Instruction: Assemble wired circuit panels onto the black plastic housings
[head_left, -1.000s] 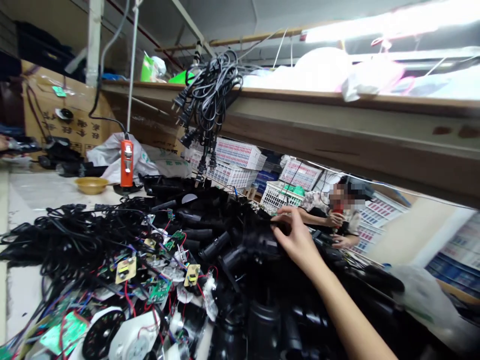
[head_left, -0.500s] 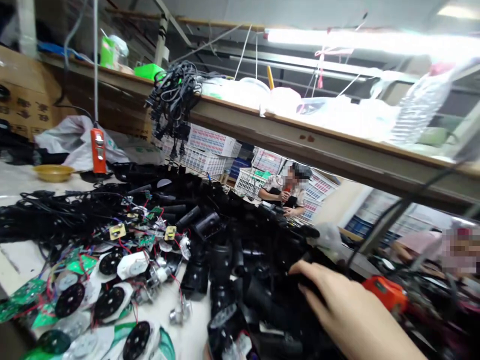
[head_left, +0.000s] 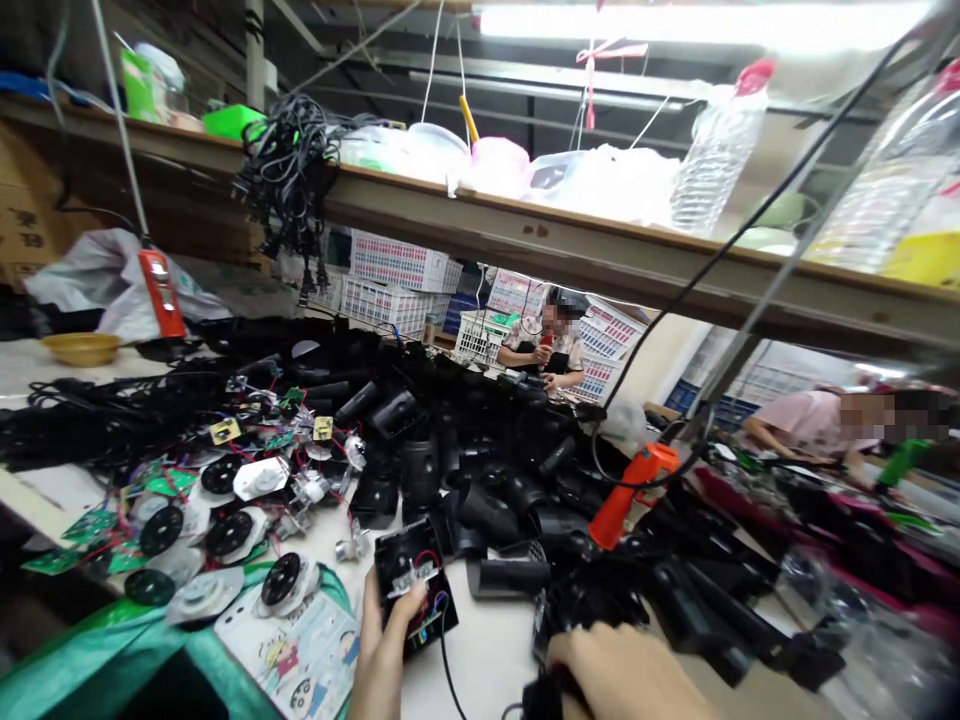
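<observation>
**Both hands now low at the near edge of the counter, each on a black part**

- Left hand [head_left: 386, 650]: newly in view at the bottom of the frame. Fingers wrapped around a black module [head_left: 415, 585] with red and blue wires and small white fittings on its face, thumb across its lower edge. The module is held just above the counter [head_left: 487, 650], near the front.
- Right hand [head_left: 622, 675]: a second ago it was stretched far out onto the heap of black housings [head_left: 480, 470]; it has since come back toward the body and sits bottom centre-right. Fingers curled over a dark part [head_left: 551, 690] at the frame edge; how tightly they close on it cannot be told, as the part is mostly hidden.
- View: has swung right and down since a second ago, bringing an orange hanging tool [head_left: 630, 490] on its cable into the middle.
- Reading: the reach into the heap appears finished, and the work has shifted to close handling in front of the body.
- Elsewhere: round motor plates [head_left: 225, 535] and green circuit boards [head_left: 90, 525] lie left; a co-worker [head_left: 551, 345] sits beyond the heap.
</observation>
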